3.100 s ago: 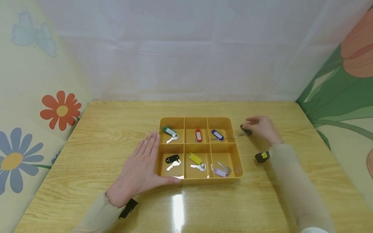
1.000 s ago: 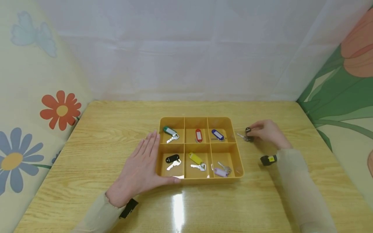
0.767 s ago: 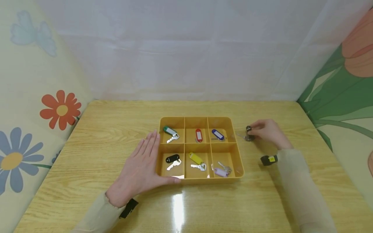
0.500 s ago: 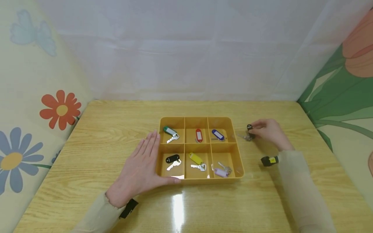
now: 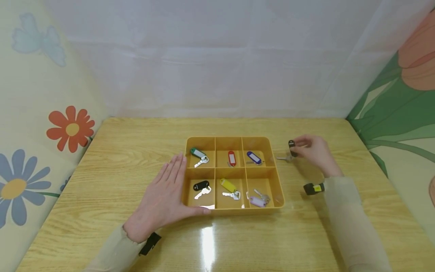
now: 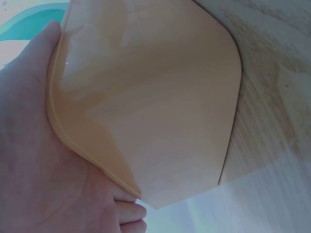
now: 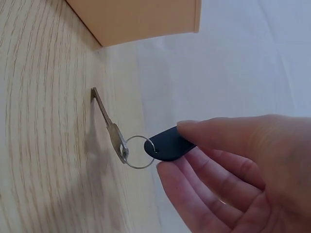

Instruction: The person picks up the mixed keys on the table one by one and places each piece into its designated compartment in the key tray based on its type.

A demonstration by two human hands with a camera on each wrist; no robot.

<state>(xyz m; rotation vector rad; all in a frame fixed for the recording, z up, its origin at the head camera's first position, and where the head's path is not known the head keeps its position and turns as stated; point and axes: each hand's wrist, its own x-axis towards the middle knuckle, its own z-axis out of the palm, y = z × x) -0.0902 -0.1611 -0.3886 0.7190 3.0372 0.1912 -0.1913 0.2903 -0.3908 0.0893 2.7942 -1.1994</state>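
Observation:
My right hand point(image 5: 314, 151) pinches a black key tag point(image 7: 170, 144) between thumb and fingers, to the right of the tray. A silver key point(image 7: 112, 133) hangs from the tag by a thin ring; in the right wrist view its tip is at or just above the table. With straight fingers, my left hand point(image 5: 163, 196) rests against the left side and front left corner of the yellow tray point(image 5: 234, 210). Six compartments divide the tray. They hold keys with a green tag point(image 5: 198, 152), red tag point(image 5: 232, 158), blue tag point(image 5: 253, 158), black tag point(image 5: 201, 185), yellow tag point(image 5: 228, 185) and lilac tag point(image 5: 257, 201).
The wooden table point(image 5: 129, 151) reaches back to a white cloth wall point(image 5: 224, 75). Panels painted with flowers point(image 5: 72, 129) stand at both sides. A black strap piece with a yellow mark point(image 5: 313, 188) sits at the right wrist.
The right hand has shifted slightly right since the first frame. Its black tag now stands more upright, lifted a little, with the key hanging below. The left hand and tray have stayed put.

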